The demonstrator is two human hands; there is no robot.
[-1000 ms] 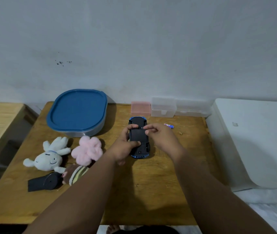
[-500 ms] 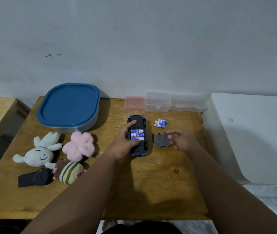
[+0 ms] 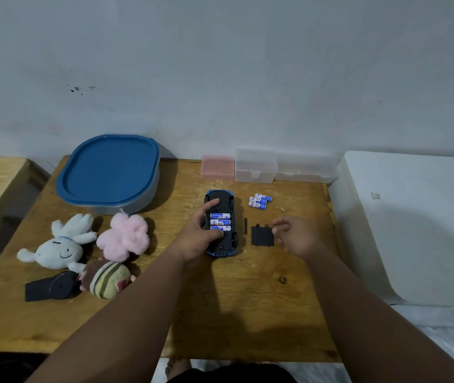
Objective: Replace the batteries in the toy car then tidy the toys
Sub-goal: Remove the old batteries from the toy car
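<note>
The toy car (image 3: 221, 246) lies belly-up in the middle of the wooden surface (image 3: 248, 305), compartment wide open, three blue batteries (image 3: 220, 221) sitting in a row inside! The left hand (image 3: 199, 239) holds the car down, index finger stretched up toward its far end, thumb laid across the nearest battery. The right hand (image 3: 296, 236) hovers off to the right, fingers loosely curled, nothing in it, fingertips just beside the black battery cover (image 3: 261, 236) lying flat. Between car and cover lies a slim screwdriver (image 3: 245, 230). Loose batteries (image 3: 259, 202) are clustered behind the cover. Over on the left, a white rabbit plush (image 3: 60, 246), a pink plush (image 3: 123, 236) and a striped plush (image 3: 107, 280) are huddled near a blue-lidded container (image 3: 109, 172).
</note>
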